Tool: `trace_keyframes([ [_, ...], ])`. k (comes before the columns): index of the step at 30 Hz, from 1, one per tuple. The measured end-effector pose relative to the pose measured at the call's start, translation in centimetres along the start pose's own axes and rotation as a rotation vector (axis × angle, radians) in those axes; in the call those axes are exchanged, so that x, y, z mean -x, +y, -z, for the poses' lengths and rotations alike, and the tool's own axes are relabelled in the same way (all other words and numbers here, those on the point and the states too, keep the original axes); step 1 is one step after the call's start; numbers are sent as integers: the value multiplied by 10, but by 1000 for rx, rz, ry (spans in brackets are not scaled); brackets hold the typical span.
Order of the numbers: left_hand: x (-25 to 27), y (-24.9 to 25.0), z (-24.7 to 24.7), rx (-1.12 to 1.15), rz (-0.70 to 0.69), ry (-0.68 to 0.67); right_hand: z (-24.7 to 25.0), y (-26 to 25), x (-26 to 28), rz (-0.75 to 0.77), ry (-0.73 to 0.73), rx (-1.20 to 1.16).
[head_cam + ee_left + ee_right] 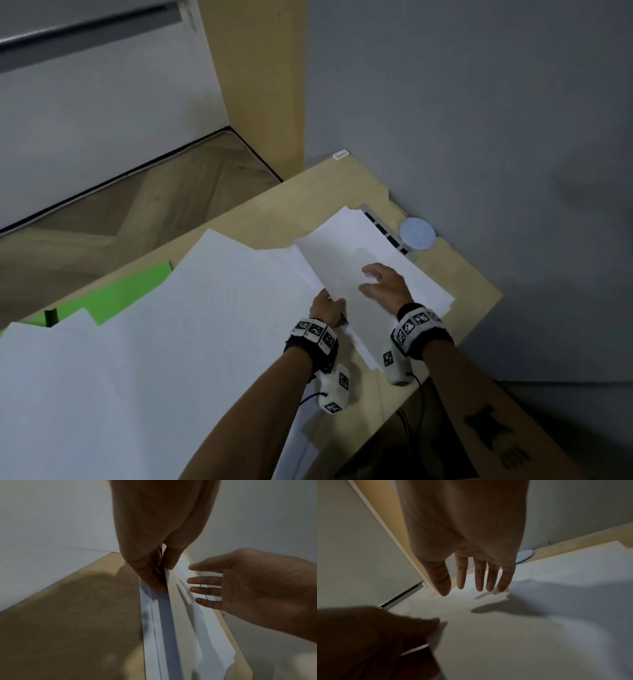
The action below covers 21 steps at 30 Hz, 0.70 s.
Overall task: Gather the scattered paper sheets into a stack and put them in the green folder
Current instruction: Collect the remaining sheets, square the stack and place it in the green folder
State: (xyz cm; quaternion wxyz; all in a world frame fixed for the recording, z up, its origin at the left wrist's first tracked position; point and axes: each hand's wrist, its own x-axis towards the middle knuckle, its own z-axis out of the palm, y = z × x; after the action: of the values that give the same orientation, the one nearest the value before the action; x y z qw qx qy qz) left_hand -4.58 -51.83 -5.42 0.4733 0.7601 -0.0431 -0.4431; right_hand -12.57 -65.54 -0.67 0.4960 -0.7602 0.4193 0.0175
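The left hand [328, 308] pinched the near-left edge of a small pile of paper sheets [370, 270] right of centre in the head view, thumb on top and fingers curled beneath, lifting that edge off the table [472, 284]; the right hand [382, 282] hovered flat over the pile with straight, spread fingers, holding nothing, and whether its tips touched the paper could not be told. More loose sheets [191, 325] fanned across the lower left of the frame, lying over most of the green folder [130, 291], of which only a corner showed at left. The sheets looked light, limp and slippery against one another, apt to fan or crease, so a pinch along one long edge with the other palm steadying the top seemed the sound hold. The folder's opening and spine were hidden, and the count of sheets was unclear. A pale round disc [417, 233] sat just beyond the pile
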Motion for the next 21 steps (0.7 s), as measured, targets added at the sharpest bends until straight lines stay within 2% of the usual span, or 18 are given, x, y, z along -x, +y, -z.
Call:
trace_keyframes([
  [3,-21,-12,-12,-28,4,-34,-17,6,1,32,-48,60],
  [6,-2,7,-3,-133,5,-90,-26,8,-2,47,-92,126],
  [9,10,6,12,-258,-19,-60,-30,11,-7,57,-71,199],
  [11,14,-1,29,-297,-32,-6,-35,11,-6,65,-35,226],
  [15,24,-13,85,-365,-160,162,-64,-9,6,174,65,233],
  [18,36,-26,134,-462,-244,287,-103,-31,17,251,-17,219],
  [21,53,-51,184,-518,-264,408,-151,-51,32,307,-126,259],
])
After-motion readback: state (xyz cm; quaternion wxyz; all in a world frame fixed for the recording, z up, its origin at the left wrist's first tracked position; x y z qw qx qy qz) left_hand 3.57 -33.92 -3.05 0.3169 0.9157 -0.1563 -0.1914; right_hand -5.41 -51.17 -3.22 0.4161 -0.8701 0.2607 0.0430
